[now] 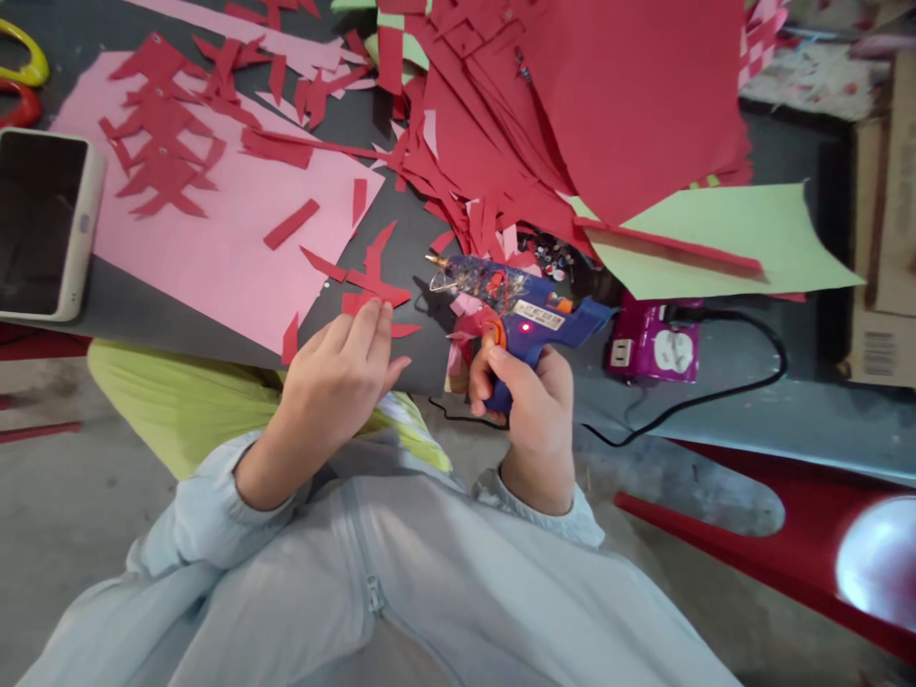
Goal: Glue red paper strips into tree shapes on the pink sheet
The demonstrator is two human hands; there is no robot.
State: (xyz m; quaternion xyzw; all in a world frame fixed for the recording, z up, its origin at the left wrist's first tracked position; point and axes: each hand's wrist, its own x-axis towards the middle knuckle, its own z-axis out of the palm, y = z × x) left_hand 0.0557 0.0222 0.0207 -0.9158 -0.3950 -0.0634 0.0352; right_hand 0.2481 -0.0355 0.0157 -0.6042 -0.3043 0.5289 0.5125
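My right hand (pixel 526 405) is wrapped round the handle of a blue glue gun (pixel 515 301) with a finger on its orange trigger; a red lamp glows on its side and its nozzle points left. My left hand (pixel 343 367) rests with fingers together on small red paper strips (pixel 372 286) at the near edge of a black sheet (pixel 422 258). The fingertips press a red piece; whether they pinch it is unclear.
A pink sheet (pixel 236 239) strewn with red scraps lies at left, beside a phone (pixel 43 224). A heap of red paper (pixel 572 105) and a green sheet (pixel 751 239) lie behind the gun. A purple power strip (pixel 655 348) with a black cord sits at right.
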